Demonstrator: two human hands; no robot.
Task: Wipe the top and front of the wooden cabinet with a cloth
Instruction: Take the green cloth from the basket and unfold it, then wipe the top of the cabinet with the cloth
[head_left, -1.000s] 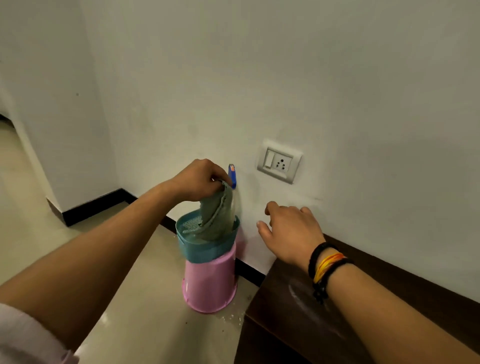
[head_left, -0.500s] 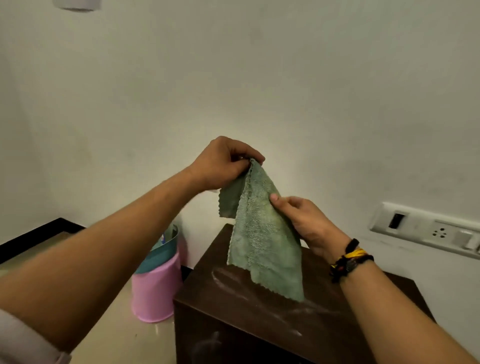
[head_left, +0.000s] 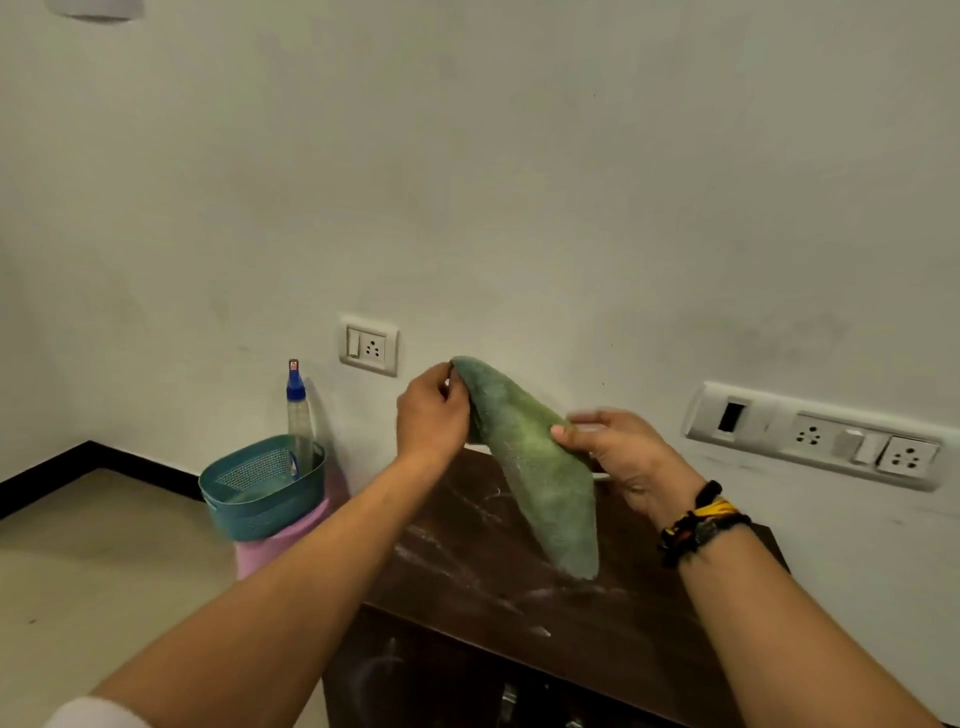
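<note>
While both hands keep it up in the air, the green cloth (head_left: 524, 457) hangs folded over the wooden cabinet (head_left: 613, 613), not touching the top. The left hand (head_left: 431, 415) pinches the upper corner high, near the wall; the right hand (head_left: 623, 457) grips the edge lower down w/ thumb in front. Its fingers are motion-blurred, so exactly how they curl behind the fabric can't be made out. Hands apart, cloth stretched between them on a slant. Probably this is folding it into a pad before wiping, since a doubled cloth gives a firmer face to press with.

The cabinet top shows pale dusty streaks across the dark wood, i.e. nothing wiped yet by the look of it; the front is only partly in view at the bottom.

Left of the cabinet, a teal basket (head_left: 260, 493) sits on a pink bin (head_left: 280, 545), w/ a spray bottle (head_left: 298, 415) standing in it, within reach.
</note>
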